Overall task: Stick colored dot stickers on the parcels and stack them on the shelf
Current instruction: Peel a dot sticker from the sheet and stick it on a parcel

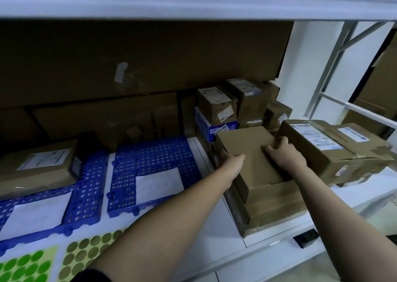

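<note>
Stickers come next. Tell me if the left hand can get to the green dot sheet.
Probably yes: the left hand grips the plain parcel, but nothing lies over the green dot sheet near that elbow.

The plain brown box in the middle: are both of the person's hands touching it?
Touching. The head view shows the left hand against the plain brown box's left edge, and the right hand's fingers pressing on its top near the right side.
</note>
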The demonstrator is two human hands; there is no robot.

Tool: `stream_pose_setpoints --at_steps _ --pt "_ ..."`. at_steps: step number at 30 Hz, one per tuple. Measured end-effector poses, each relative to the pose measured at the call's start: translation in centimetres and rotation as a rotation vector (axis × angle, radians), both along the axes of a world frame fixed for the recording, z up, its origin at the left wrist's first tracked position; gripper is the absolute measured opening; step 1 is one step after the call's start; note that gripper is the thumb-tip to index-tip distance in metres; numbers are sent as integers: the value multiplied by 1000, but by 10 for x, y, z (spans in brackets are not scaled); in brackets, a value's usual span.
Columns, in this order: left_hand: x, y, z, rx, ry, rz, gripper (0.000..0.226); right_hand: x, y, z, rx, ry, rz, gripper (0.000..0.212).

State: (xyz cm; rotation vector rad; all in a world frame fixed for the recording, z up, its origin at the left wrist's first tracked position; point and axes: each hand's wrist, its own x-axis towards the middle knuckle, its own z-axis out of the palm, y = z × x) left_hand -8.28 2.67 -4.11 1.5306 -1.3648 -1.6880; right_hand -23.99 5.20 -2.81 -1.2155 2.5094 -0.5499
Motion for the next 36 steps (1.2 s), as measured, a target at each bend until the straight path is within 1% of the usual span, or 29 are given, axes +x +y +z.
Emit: stream_pose_setpoints --at_steps 5,9,13,16,20,25,27,30,32,34,36 --pt "2 -3 -1 4 90 47 75 5 -2 5 -51 -24 -17 72" --pt "23 -2 -2 -55 208 145 64 29 2 12 -105 16 7 72" --pt "65 -4 -5 -118 317 333 49 68 11 13 -227 61 84 69" --pt "105 -5 -9 -72 359 420 43 108 15 13 -305 79 152 65" --pt "159 -2 -10 -1 362 514 43 160 14 7 -399 59 227 64" --pt "220 7 -4 -27 435 539 48 215 10 -4 -465 -85 350 64" --pt "242 10 -3 -25 418 528 55 235 11 -9 -494 -107 390 66" --pt "272 13 0 -52 391 521 62 261 12 -11 -530 -225 431 74" --pt "293 15 3 -113 406 497 63 276 9 -13 -558 -383 443 79" --pt "312 19 6 -199 407 447 66 288 7 -13 -567 -638 417 80" --pt "326 22 9 -287 361 385 70 293 5 -12 -502 -854 379 70"
